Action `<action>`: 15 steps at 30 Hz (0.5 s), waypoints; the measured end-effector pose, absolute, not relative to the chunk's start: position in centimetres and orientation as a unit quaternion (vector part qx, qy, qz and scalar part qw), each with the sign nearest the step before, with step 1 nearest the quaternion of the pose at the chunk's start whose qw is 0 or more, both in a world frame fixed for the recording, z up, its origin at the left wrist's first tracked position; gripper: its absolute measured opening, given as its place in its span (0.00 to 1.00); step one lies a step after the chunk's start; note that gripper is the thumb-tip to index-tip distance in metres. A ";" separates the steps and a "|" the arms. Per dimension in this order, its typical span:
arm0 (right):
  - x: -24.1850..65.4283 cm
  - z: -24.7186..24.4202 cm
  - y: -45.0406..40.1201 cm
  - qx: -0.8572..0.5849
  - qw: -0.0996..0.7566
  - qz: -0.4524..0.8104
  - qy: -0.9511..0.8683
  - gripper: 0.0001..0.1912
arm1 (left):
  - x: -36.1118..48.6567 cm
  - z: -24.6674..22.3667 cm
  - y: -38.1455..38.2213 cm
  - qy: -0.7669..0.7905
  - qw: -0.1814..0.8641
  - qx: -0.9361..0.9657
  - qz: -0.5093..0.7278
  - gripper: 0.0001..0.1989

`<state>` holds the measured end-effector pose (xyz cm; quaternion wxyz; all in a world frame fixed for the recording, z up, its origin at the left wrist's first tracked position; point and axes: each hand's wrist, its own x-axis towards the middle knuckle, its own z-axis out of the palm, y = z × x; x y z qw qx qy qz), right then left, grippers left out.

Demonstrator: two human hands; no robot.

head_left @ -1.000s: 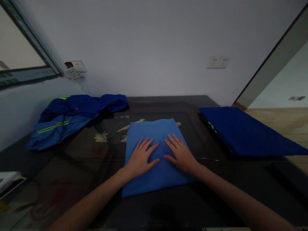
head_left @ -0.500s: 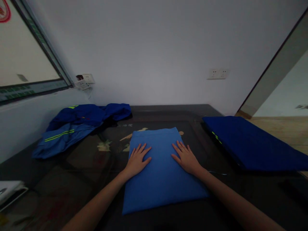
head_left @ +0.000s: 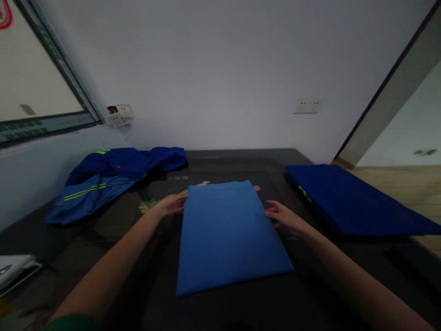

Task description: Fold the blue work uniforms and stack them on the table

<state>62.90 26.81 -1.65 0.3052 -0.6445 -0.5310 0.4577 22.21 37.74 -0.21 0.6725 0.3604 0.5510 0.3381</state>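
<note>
A light blue folded garment (head_left: 229,234) lies flat on the dark table in front of me, its narrower end away from me. My left hand (head_left: 171,205) is at its far left edge, the fingers closed at the cloth near the corner. By the right edge is my right hand (head_left: 284,218), its fingers bent and apart, with a fingertip at or very near the cloth. The undersides of both hands are hidden.
A crumpled blue garment (head_left: 113,168) with yellow-green stripes lies at the far left. On the right, a dark blue folded garment (head_left: 354,202) rests on the table (head_left: 237,158). A white device (head_left: 15,269) sits at the near left. The wall stands behind.
Both hands have come off the top of the light blue garment and moved outward to its sides, the left to the far corner. The garment's near edge has shifted slightly.
</note>
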 end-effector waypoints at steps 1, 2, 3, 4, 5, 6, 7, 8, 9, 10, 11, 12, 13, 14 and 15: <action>62.7 -1.4 26.8 -0.642 0.302 0.471 -0.523 0.29 | 22.5 -0.1 38.2 0.555 0.676 0.361 0.323 0.10; 62.6 -1.3 26.8 -0.642 0.297 0.483 -0.516 0.27 | 22.8 0.1 38.6 0.561 0.676 0.363 0.310 0.12; 62.6 -1.2 26.9 -0.640 0.293 0.497 -0.508 0.25 | 23.1 0.1 38.9 0.570 0.672 0.366 0.300 0.14; 62.7 -1.3 26.9 -0.634 0.289 0.512 -0.502 0.23 | 23.3 0.2 39.1 0.579 0.665 0.370 0.292 0.15; 62.7 -1.4 27.0 -0.626 0.284 0.529 -0.497 0.21 | 23.5 0.2 39.2 0.584 0.660 0.375 0.286 0.16; 62.9 -1.5 26.9 -0.616 0.276 0.549 -0.494 0.18 | 23.7 0.3 39.2 0.584 0.658 0.381 0.285 0.17; 63.0 -1.6 26.8 -0.602 0.265 0.569 -0.493 0.17 | 23.8 0.3 39.1 0.575 0.659 0.390 0.288 0.17; 63.1 -1.7 26.5 -0.589 0.251 0.587 -0.495 0.16 | 23.9 0.4 39.0 0.560 0.661 0.401 0.298 0.18; 63.2 -1.8 26.3 -0.576 0.239 0.600 -0.501 0.16 | 23.9 0.4 38.8 0.542 0.665 0.411 0.309 0.19; 63.2 -1.7 25.9 -0.566 0.231 0.606 -0.509 0.17 | 24.0 0.3 38.6 0.527 0.667 0.418 0.321 0.21; 63.1 -1.7 25.6 -0.557 0.231 0.606 -0.519 0.17 | 24.0 0.2 38.3 0.519 0.668 0.420 0.329 0.23; 63.1 -1.6 25.2 -0.551 0.240 0.597 -0.531 0.19 | 24.0 0.1 38.2 0.519 0.668 0.417 0.333 0.25; 62.9 -1.5 24.9 -0.551 0.254 0.581 -0.543 0.21 | 24.0 -0.1 38.0 0.524 0.667 0.410 0.335 0.25; 62.8 -1.4 24.5 -0.553 0.267 0.559 -0.557 0.24 | 24.1 -0.4 37.9 0.529 0.667 0.402 0.339 0.25; 62.6 -1.4 24.1 -0.557 0.275 0.538 -0.570 0.27 | 24.2 -0.7 37.7 0.529 0.665 0.394 0.349 0.26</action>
